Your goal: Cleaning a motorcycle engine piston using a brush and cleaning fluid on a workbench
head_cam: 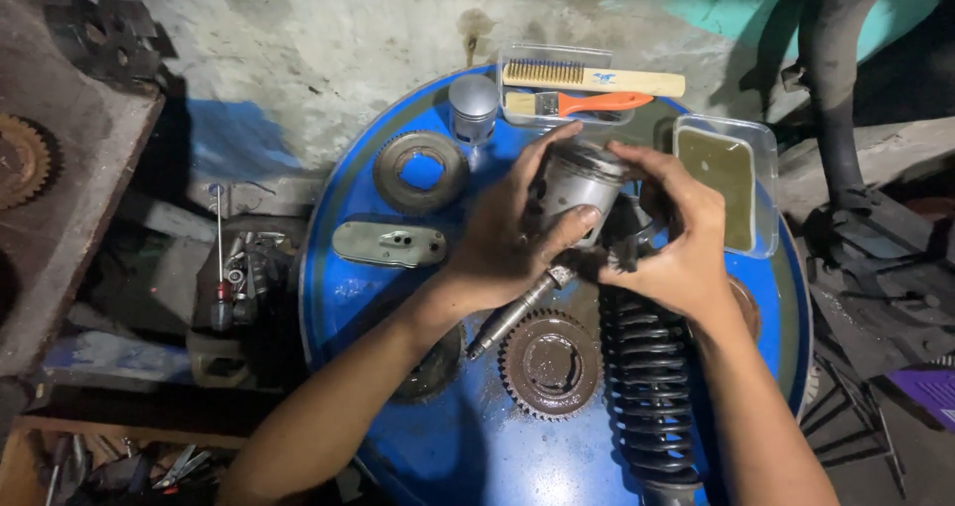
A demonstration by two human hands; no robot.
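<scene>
The piston (582, 183) I'm holding is silver-grey; the drum top (468, 446) is bright blue, the gear (548, 364) at lower centre rusty brown, the paintbrush handle (607, 100) orange.

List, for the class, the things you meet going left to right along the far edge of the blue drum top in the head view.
Toothed ring gear → spare grey piston → clear tray with a wire brush and an orange-handled paintbrush → clear tub of murky liquid. The piston held in both hands sits nearer, so I leave it out.
</scene>
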